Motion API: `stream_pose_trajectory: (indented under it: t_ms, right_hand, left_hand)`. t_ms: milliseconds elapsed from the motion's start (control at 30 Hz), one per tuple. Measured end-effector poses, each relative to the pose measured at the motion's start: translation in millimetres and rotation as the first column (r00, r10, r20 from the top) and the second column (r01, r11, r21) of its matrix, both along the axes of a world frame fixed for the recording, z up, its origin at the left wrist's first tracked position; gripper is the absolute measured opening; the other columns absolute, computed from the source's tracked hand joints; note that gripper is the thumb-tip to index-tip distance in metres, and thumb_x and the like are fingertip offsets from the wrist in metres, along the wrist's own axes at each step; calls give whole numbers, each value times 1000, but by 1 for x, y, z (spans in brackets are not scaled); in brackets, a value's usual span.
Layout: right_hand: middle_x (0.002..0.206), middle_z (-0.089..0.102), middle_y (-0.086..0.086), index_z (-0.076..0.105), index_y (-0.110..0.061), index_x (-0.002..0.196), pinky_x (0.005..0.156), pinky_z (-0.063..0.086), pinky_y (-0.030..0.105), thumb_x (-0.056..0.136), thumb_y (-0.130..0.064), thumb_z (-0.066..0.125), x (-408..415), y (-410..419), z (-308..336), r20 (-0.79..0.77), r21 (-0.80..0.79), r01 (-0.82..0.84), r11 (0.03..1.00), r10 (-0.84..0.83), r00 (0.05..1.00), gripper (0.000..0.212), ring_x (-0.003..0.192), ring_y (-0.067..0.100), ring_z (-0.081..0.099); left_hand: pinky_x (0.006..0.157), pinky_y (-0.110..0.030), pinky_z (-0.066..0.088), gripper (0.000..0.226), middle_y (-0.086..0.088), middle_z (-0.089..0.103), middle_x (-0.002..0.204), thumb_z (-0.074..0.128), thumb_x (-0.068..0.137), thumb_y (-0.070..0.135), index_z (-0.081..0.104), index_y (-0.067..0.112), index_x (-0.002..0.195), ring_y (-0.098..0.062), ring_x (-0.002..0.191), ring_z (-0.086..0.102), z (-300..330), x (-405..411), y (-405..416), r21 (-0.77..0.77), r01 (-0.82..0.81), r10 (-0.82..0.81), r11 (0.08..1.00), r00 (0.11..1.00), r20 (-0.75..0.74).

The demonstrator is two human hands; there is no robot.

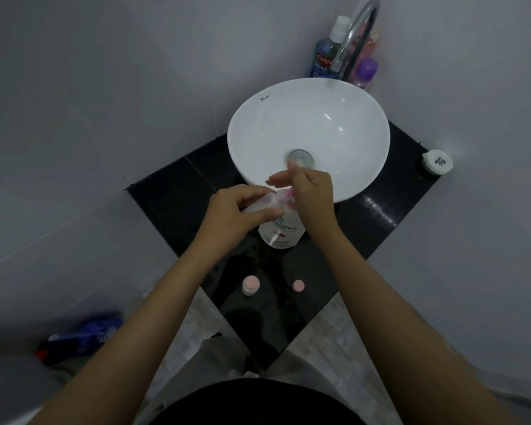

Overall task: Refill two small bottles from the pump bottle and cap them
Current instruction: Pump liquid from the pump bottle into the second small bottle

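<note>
A white pump bottle (282, 236) stands on the black counter (178, 194) in front of the basin. My left hand (230, 214) holds a small clear bottle (265, 202) tilted sideways against the pink pump head (284, 197). My right hand (311, 193) rests on top of the pump head, fingers partly spread. Nearer to me, a second small bottle with a pink cap (251, 285) stands upright on the counter. A loose pink cap (298, 285) lies to its right.
A white bowl basin (344, 99) with a chrome tap (354, 32) sits behind the hands. Mouthwash (325, 56) and a purple bottle (365, 72) stand in the far corner. A small white container (437, 161) sits at the counter's right tip. Walls close in on both sides.
</note>
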State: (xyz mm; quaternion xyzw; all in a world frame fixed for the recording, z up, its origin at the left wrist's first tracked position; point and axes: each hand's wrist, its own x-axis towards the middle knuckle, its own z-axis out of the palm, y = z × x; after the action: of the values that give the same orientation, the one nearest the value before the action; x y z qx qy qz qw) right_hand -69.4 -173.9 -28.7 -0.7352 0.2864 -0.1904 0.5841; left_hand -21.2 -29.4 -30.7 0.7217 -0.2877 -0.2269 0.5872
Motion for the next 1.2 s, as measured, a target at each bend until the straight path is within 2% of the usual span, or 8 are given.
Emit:
stream_pose_trajectory:
  t_ms: [100, 267, 400, 533, 667, 800, 1000, 1200]
  right_hand:
    - [75, 73, 4, 75, -2, 81, 61, 46, 13, 99, -21, 43, -1, 2, -3, -23, -11, 5, 1000, -5, 1000, 41, 65, 1, 62]
    - [73, 71, -6, 75, -7, 82, 63, 49, 22, 98, -26, 45, -1, -2, 7, -89, -20, -38, 999, 36, 995, 39, 64, -3, 63]
    - [73, 72, 1, 74, -1, 83, 62, 50, 13, 98, -24, 47, -1, 1, 14, -27, 1, -19, 1000, 19, 999, 39, 63, -1, 65]
    - [72, 72, 4, 73, 0, 84, 66, 54, 16, 98, -24, 48, -1, -2, 19, 4, 83, -29, 996, 29, 1000, 37, 65, 8, 68]
    - [73, 73, 7, 73, -1, 82, 66, 54, 17, 98, -24, 48, -1, -2, 20, 11, 102, -54, 993, 53, 999, 37, 67, 12, 69]
    - [71, 72, 6, 73, 0, 83, 62, 53, 13, 98, -24, 48, -1, -1, 19, 16, 93, -42, 995, 41, 999, 37, 62, 7, 67]
    - [72, 72, 5, 73, -2, 85, 62, 52, 12, 97, -25, 50, -2, -1, 21, 4, 90, -42, 995, 42, 999, 35, 62, 7, 68]
    - [77, 73, 7, 73, -6, 84, 76, 56, 30, 95, -24, 53, -2, 0, 20, 6, 108, -29, 994, 28, 1000, 29, 71, 17, 69]
  left_hand:
    - [75, -9, 50, 33, 9, 72, 99, 76, 75, 27, 71, 20, 107, 1, 91, 67, -4, -1, 1, 8, 13, -13, 1000, 1000, -16]
    - [77, -11, 51, 32, 10, 72, 100, 75, 76, 27, 71, 21, 107, 0, 92, 67, -2, -3, 3, -11, 22, -22, 1000, 1000, -11]
    - [77, -10, 50, 27, 13, 72, 100, 73, 79, 28, 70, 25, 106, 1, 93, 66, 3, -3, 4, -20, 29, -29, 999, 999, -15]
    - [74, -7, 49, 21, 15, 71, 97, 71, 80, 29, 68, 36, 100, 3, 90, 65, 9, -3, 8, -13, 12, -12, 1000, 1000, 17]
    - [76, -8, 50, 23, 13, 71, 98, 71, 80, 32, 69, 31, 104, 1, 90, 65, 9, -3, 14, 16, 4, -5, 1000, 1000, 31]
    - [72, -4, 47, 23, 21, 67, 95, 71, 80, 32, 67, 36, 102, 9, 88, 61, 9, -3, 16, 32, -20, 19, 999, 998, 52]
    - [69, -3, 46, 21, 21, 69, 90, 72, 80, 30, 66, 42, 96, 9, 86, 63, 10, -5, 13, 21, -5, 5, 1000, 999, 32]
    - [67, 0, 43, 22, 26, 67, 88, 72, 80, 27, 65, 41, 96, 14, 85, 61, 13, -6, 9, -11, -25, 25, 1000, 999, 32]
